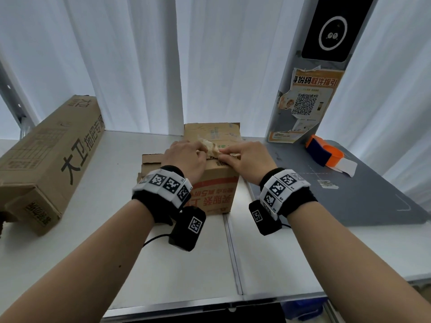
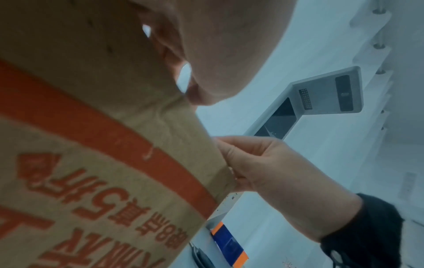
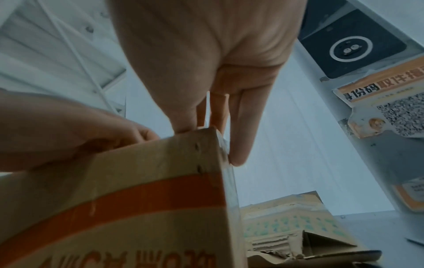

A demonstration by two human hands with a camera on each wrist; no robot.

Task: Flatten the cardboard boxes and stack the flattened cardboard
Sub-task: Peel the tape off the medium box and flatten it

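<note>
A small cardboard box (image 1: 217, 194) with red print stands upright at the table's middle. Both hands are on its top. My left hand (image 1: 186, 157) has curled fingers gripping a crumpled strip of brown tape (image 1: 211, 147) lifted off the top. My right hand (image 1: 242, 157) pinches the strip's other end at the box's top right edge; its little finger (image 3: 237, 157) lies against the corner. The box's red band (image 2: 110, 130) fills the left wrist view, with the right hand (image 2: 263, 163) beside it. Torn flat cardboard (image 1: 151, 159) lies just left of the box.
A second brown box (image 1: 212, 132) stands right behind the small one. A long cardboard box (image 1: 46, 164) lies on the left. A grey mat (image 1: 349, 194) with an orange tape dispenser (image 1: 324, 153) is on the right, beside a grey post (image 1: 303, 101) with posters.
</note>
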